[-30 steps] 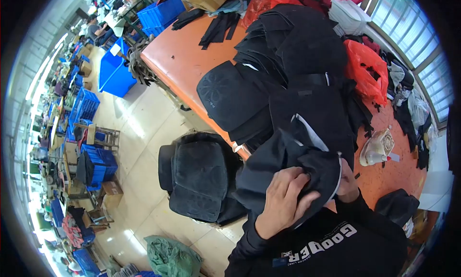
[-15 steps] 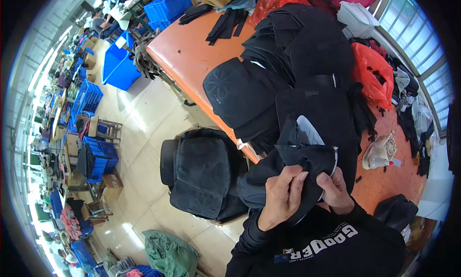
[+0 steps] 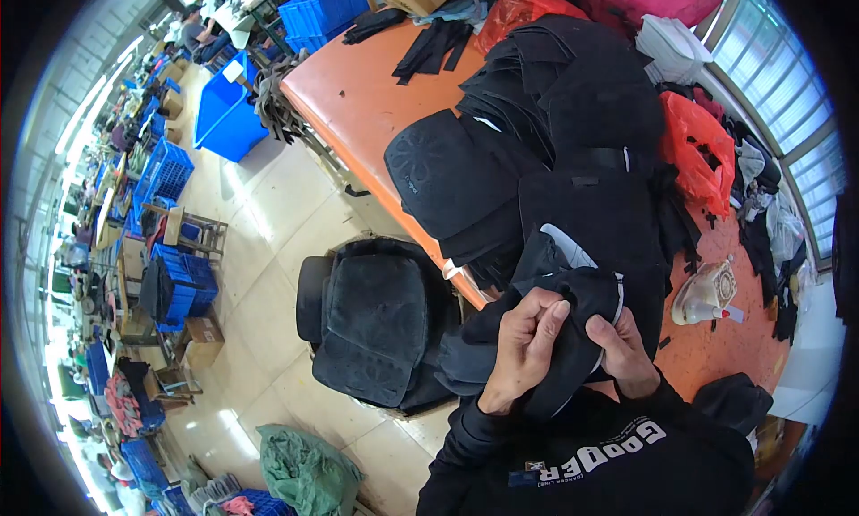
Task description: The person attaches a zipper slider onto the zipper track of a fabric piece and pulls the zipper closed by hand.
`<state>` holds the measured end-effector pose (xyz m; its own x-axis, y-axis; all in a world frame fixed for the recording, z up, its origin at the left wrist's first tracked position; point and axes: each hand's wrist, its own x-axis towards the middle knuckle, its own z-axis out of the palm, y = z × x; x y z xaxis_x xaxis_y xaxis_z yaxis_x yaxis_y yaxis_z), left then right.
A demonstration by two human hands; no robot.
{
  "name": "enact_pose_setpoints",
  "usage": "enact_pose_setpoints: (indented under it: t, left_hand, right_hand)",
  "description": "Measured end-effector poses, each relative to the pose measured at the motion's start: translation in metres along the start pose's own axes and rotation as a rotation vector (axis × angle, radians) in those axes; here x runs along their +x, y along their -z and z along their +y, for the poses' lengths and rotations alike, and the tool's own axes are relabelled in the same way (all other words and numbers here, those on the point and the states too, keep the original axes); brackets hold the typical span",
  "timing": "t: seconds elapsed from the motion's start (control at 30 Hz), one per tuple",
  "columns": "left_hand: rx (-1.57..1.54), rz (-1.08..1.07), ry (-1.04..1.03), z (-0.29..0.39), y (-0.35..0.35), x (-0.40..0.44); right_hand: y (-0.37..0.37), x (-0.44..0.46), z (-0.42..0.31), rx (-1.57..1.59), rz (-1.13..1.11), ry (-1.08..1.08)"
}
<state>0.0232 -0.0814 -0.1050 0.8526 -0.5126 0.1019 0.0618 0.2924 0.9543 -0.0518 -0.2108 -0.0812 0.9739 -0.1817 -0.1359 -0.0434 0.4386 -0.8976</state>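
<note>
Both hands grip a black cloth piece (image 3: 580,332) with a white edge strip along its right side, held above the near side of the table. My left hand (image 3: 528,341) is closed, thumb and fingers pinching a fold of the cloth. Close beside it, my right hand (image 3: 624,350) is also closed, its thumb pressed on the cloth near the white strip. Part of the piece hangs below and left of the hands. Just beyond lie more black cloth panels (image 3: 582,203) and a stack of black pieces (image 3: 452,171) with an embossed pattern on top.
The orange table (image 3: 358,86) carries a red plastic bag (image 3: 702,153) and a clear bottle (image 3: 693,301) with a red tip. A pile of black pieces (image 3: 376,310) stands left of the table. Beyond are a blue bin (image 3: 224,113) and a green sack (image 3: 304,471).
The camera view has shifted slightly. Both hands keep their pinch on the cloth, whose folds above the left hand have changed shape a little.
</note>
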Motion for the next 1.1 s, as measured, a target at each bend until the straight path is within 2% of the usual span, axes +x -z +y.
enact_pose_setpoints:
  t: [0.23, 0.4, 0.5, 0.67, 0.8, 0.9, 1.1]
  left_hand:
    - [-0.213, -0.046, 0.079, -0.004, -0.006, 0.001]
    - [-0.234, -0.022, 0.077, 0.000, -0.005, 0.003]
    - [0.262, 0.028, -0.081, 0.022, -0.003, 0.008]
    - [0.349, -0.157, -0.234, 0.019, 0.008, 0.022]
    - [0.155, -0.098, -0.076, 0.016, 0.007, 0.013]
    - [-0.185, -0.005, 0.078, 0.012, -0.002, 0.009]
    - [-0.260, -0.058, 0.108, 0.000, 0.000, 0.006]
  right_hand:
    - [0.001, 0.011, -0.001, 0.083, 0.098, 0.193]
    - [0.008, 0.014, 0.001, 0.077, 0.045, 0.171]
    - [-0.009, 0.016, -0.014, -0.030, 0.114, 0.026]
    - [-0.002, 0.015, -0.009, -0.159, 0.014, 0.038]
    - [-0.006, 0.014, -0.010, -0.169, -0.016, -0.014]
    - [-0.015, 0.013, -0.013, -0.171, 0.009, -0.006]
    - [-0.003, 0.012, -0.006, -0.180, -0.045, 0.013]
